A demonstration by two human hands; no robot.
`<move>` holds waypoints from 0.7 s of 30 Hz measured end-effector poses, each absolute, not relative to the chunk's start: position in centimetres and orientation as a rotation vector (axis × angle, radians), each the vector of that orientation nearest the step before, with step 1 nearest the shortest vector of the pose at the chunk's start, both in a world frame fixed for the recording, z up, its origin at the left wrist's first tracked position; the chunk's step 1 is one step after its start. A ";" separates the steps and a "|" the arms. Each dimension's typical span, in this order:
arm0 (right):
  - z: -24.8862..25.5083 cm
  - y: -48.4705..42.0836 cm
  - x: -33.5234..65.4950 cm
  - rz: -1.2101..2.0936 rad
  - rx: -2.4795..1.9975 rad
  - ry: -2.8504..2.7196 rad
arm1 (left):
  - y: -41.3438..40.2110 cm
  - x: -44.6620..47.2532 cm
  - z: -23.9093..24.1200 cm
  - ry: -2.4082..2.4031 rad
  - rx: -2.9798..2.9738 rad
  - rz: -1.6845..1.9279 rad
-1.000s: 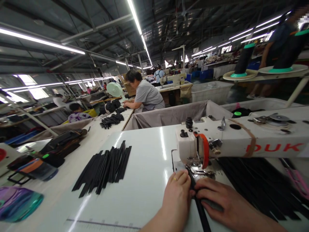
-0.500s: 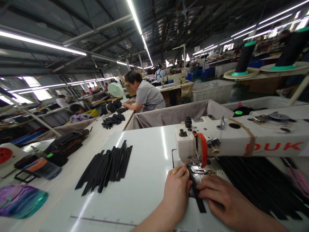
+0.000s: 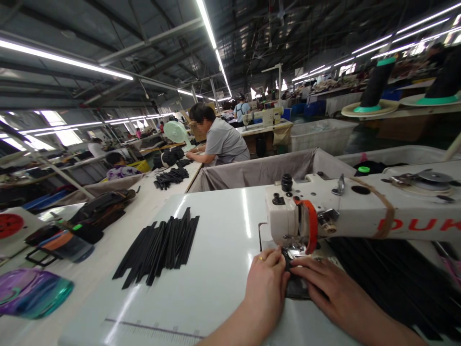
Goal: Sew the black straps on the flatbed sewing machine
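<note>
Find the strip [image 3: 288, 258] at the metal foot of the machine [image 3: 360, 206], just beside the orange guard [image 3: 311, 228] and largely hidden by fingertips. Looks like light, thin fabric, probably soft across its width and a little firmer lengthwise; should take pressing without harm, but could skew or slide on the glossy table [image 3: 223, 274]. Best held close to the foot with flat fingertips, from both edges, pressing lightly and clear of the needle area. Lies between the left hand [image 3: 266, 278], bunched narrow and pressed down, and the right hand [image 3: 324, 281], reaching in low with close-set fingers. Cannot tell a true pinch from a plain press. See, leftward, a pile [image 3: 158, 250] of similar strips with uneven ends, likely easiest to pick singly by a protruding tip. Note more strips [image 3: 392, 283] at right, below the machine's arm. Farther off, spot a co-worker [image 3: 228, 137] near a pale green fan [image 3: 176, 130].
</note>
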State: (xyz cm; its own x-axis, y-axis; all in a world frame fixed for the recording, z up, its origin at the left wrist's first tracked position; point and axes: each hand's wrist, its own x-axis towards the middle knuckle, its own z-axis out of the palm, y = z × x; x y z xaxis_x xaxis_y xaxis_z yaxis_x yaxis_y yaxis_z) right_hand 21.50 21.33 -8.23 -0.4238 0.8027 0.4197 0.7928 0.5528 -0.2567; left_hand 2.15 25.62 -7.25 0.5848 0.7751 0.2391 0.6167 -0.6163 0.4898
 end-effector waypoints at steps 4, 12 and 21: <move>-8.3 21.4 21.5 -0.062 -1.250 -2.288 | 25.4 1.9 -7.0 1.152 2.450 0.619; -9.0 21.2 21.8 -0.130 -1.238 -2.290 | 25.2 2.2 -7.6 1.139 2.419 0.761; -9.1 21.4 21.5 -0.224 -1.282 -2.269 | 25.9 2.4 -7.6 1.097 2.449 0.845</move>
